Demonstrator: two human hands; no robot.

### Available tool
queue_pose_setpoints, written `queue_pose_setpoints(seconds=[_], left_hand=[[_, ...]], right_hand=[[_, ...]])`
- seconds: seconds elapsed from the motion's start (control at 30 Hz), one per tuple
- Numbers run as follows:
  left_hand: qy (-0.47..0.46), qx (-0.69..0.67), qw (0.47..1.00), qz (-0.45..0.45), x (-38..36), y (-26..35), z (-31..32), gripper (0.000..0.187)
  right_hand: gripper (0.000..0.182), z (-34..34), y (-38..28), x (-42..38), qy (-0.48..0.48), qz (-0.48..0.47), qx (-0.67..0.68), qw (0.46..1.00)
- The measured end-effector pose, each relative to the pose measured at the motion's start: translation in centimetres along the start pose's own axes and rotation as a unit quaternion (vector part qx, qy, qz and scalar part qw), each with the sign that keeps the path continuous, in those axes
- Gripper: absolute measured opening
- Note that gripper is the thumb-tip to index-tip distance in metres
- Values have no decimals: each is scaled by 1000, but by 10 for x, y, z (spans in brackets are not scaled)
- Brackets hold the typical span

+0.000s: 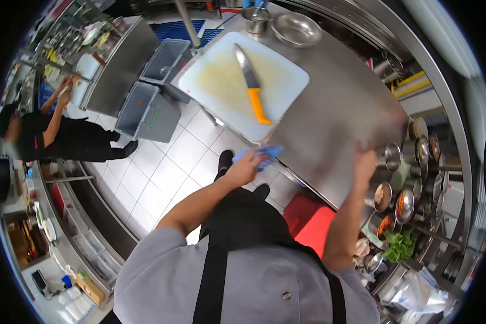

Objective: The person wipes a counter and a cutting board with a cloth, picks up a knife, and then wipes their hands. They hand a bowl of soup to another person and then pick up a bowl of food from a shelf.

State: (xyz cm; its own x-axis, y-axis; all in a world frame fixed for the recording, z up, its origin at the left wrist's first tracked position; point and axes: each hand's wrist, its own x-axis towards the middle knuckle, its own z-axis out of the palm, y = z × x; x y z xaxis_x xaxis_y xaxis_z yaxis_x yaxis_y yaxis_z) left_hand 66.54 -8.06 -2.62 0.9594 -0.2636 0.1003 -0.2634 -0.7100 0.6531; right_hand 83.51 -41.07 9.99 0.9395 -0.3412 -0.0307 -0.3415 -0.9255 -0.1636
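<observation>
My left hand is closed round a crumpled blue cloth just off the near edge of the steel table. Stretched out to the right, my right hand is smeared by motion over the tabletop, close to a steel pot; its fingers do not show clearly. A white cutting board with a yellowish stained middle lies on the left part of the table. On the board rests a chef's knife, its orange handle toward me and its blade pointing away.
A steel bowl and a small pot stand at the table's back. Several pots of ingredients and leafy greens crowd the right. Grey bins stand left, near another person working. Something red is below.
</observation>
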Motion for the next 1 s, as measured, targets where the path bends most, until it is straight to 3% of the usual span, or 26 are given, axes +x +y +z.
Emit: queue_pose_setpoints(seconds=[0.03,0.07,0.1,0.13,0.23,0.3,0.37,0.43,0.57,0.7,0.77,0.83,0.87,0.9,0.93,1.0], left_hand=[[11,-76,987,-144,-19,-2,-20,48],[136,-88,977,-141,-38,-7,-39,49],[259,-94,952,-130,-49,-19,-60,49],[319,-80,928,-176,-60,-39,-82,47],[434,-69,846,-301,-41,-64,-178,39],[426,16,864,-269,-8,-115,-218,38],[355,87,912,-185,30,-160,-243,44],[307,102,938,-123,66,-220,-227,43],[272,35,953,-129,111,-215,-180,38],[308,6,934,-181,142,-160,-146,34],[379,-6,901,-212,162,-140,-124,29],[242,19,970,8,177,-145,-72,24],[78,-39,995,50,171,-121,-73,30],[-88,-89,988,94,163,-100,-76,36],[-89,-87,987,103,160,-89,-87,36],[-262,-159,944,123,160,-78,-112,37]], right_hand=[[61,-2,-49,-34,-19,-60,98,993],[49,35,-76,-52,30,-220,233,947],[41,35,-121,-79,17,-273,243,931],[39,48,-154,-94,6,-314,253,915],[44,64,-228,-108,-53,-319,198,925],[50,85,-256,-102,-87,-328,50,939],[51,97,-272,-94,-114,-303,51,945],[52,102,-281,-85,-143,-268,52,951],[48,85,-262,-73,-133,-192,61,971],[41,59,-238,-88,-76,-98,172,977],[39,56,-238,-90,-52,-69,190,978],[35,57,-235,-89,-53,4,257,965],[35,46,-235,-89,-47,6,254,966],[33,34,-233,-91,-6,-20,225,974],[32,24,-230,-94,33,-43,196,979],[32,11,-204,-93,64,-48,177,981]])
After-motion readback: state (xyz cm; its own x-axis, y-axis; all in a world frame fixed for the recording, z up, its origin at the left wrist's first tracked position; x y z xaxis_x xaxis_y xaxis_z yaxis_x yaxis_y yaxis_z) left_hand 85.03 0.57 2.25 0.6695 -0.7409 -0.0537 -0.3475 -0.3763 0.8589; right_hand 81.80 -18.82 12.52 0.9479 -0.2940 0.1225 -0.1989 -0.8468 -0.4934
